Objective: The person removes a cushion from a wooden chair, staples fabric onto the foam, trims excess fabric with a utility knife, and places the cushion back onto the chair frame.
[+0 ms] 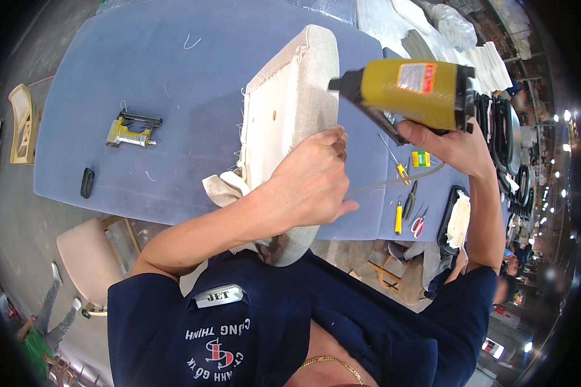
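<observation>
Blue fabric-covered table [193, 84]: spreads beneath the work, its near edge passing under the cushion.
Light grey fabric cushion with a pale board back [287, 122]: tilted on edge over the table's near side, lower end by the person's torso [271, 303]; the left grip [314, 174] is clamped on its right side.
Yellow-and-black nail gun [407, 93]: right of the cushion, the right grip [445, 145] wrapped around its handle.
Gun nose [342, 85]: beside the cushion's side, contact unclear; a slip or poor angle could misfire toward the left grip just below.
Thin pale hose [374, 187]: could snag on the yellow-handled screwdriver [403, 173] it crosses.
Table edges: the cushion's lower end overhangs the near edge; wider room lies leftward, toward the yellow-and-silver staple gun [132, 131].
</observation>
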`<state>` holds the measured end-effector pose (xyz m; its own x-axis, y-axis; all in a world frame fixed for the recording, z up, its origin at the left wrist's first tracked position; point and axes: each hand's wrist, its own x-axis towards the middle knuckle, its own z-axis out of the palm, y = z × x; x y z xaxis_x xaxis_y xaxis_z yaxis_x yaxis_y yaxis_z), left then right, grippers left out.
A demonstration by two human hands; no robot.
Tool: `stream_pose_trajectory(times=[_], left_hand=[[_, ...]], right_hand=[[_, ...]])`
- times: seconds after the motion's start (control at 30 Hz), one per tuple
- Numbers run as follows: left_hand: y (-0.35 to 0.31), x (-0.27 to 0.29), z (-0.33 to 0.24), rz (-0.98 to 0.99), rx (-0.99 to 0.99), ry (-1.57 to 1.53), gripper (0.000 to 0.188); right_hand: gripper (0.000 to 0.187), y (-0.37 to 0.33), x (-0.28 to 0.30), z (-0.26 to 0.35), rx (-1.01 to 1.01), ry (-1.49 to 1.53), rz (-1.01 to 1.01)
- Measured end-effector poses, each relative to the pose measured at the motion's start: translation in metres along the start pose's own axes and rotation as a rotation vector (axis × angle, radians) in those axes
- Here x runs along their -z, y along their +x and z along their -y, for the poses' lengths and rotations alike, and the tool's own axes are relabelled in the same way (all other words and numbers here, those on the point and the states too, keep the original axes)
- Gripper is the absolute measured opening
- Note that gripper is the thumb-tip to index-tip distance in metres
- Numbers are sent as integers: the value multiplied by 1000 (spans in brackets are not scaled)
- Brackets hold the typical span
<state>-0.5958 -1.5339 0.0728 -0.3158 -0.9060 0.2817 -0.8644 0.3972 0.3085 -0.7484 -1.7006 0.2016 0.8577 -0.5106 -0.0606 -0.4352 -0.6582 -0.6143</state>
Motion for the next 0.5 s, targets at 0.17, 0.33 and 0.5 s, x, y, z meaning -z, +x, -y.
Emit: stream_pose_trajectory(times=[0.17, 0.33, 0.5], left_hand=[[-2, 2, 0, 36, 26, 19, 56], [-1, -1, -1, -16, 17, 68, 56], [4, -1, 2, -14, 7, 69, 56]], right_hand=[[36, 15, -14, 22, 28, -45, 142], [33, 19, -10, 38, 22, -250, 193], [32, 24, -14, 34, 134, -279, 165]])
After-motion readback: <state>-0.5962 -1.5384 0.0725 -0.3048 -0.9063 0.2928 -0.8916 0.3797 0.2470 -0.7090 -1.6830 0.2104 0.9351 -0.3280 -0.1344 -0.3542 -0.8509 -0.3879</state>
